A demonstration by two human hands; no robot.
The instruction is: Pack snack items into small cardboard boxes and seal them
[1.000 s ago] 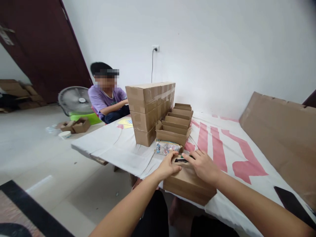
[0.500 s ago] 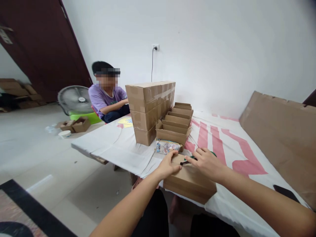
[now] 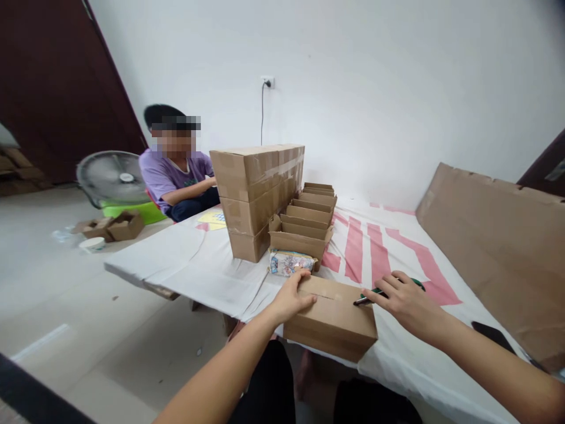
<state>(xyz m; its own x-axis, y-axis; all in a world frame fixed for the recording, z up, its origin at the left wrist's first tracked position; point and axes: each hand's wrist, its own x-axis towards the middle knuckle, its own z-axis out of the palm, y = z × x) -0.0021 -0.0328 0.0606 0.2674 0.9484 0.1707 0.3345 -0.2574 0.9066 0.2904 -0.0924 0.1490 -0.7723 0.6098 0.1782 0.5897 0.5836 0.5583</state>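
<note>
A closed cardboard box (image 3: 339, 315) lies at the near edge of the cloth-covered table, a short dark slit or seam line showing on its top. My left hand (image 3: 291, 297) grips its left end, thumb on the top face and forefinger at the far corner; the other fingers are mostly hidden. In my right hand (image 3: 397, 297) is a slim green-handled tool (image 3: 364, 301) with a dark metal tip, its exact kind unclear. The tip is at the box top, right of the slit; I cannot tell whether it touches. Just beyond the box lies a printed plastic packet (image 3: 291, 263).
Taped cardboard boxes (image 3: 247, 218) are stacked on the table (image 3: 150, 262), beside a row of open cartons (image 3: 300, 241). A large cardboard sheet (image 3: 494, 253) leans at right near a dark flat object (image 3: 492, 337). Another person (image 3: 176, 179) sits at left near a fan (image 3: 110, 179).
My right hand has drawn the green-handled tool rightward across the box top, uncovering the slit. My left hand stays at the box's left end. The view has turned slightly right.
</note>
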